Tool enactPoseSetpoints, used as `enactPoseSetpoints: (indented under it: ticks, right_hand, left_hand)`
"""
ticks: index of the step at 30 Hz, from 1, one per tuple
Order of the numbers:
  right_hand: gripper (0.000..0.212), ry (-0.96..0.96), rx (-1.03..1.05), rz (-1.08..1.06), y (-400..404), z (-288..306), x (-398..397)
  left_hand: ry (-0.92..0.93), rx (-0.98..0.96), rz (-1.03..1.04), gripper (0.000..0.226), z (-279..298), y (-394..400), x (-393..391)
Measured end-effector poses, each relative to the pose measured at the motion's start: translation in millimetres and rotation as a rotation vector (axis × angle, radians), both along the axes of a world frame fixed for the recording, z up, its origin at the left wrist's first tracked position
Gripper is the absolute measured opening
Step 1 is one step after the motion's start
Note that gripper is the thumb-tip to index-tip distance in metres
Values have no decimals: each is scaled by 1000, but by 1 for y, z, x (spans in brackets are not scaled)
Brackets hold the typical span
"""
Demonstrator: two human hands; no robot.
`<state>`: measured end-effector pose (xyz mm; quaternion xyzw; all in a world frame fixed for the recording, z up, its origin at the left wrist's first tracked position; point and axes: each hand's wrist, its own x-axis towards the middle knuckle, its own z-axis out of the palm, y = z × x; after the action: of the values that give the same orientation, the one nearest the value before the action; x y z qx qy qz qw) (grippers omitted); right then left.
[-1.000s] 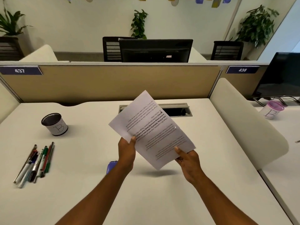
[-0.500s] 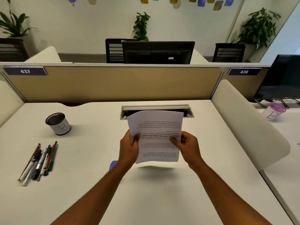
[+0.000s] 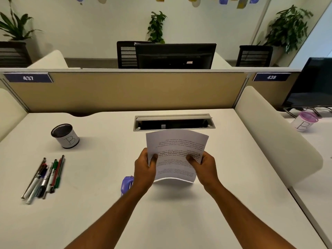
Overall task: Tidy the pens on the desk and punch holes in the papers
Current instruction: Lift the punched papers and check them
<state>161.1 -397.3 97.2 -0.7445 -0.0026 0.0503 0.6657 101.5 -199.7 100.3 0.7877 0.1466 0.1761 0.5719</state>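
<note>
hands: left hand (image 3: 144, 168) and right hand (image 3: 204, 168) each pinch a side edge of the papers (image 3: 177, 153), held above the desk (image 3: 197, 212)
punch: purple hole punch (image 3: 126, 184) sits just under the left wrist, so left's closer
pens: pens (image 3: 45, 178) lying loose far left, long axis pointing roughly at the cup (image 3: 65, 136)

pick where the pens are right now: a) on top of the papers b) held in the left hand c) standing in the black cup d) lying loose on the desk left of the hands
d: the pens lie in a loose bunch on the desk, nearer than the black cup, while the left hand and right hand both hold the papers.
</note>
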Motion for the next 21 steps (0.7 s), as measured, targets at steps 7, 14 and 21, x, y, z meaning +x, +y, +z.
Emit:
enactPoseSetpoints:
  ticks: [7, 14, 21]
  right_hand:
    - [13, 105, 136, -56, 1, 2, -3]
    - [46, 326, 666, -20, -5, 8, 2]
    - [51, 359, 683, -12, -1, 4, 0]
  left_hand:
    - [59, -65, 60, 53, -11, 0, -4]
    - [220, -632, 221, 81, -24, 13, -5]
    - [69, -709, 63, 38, -10, 6, 7]
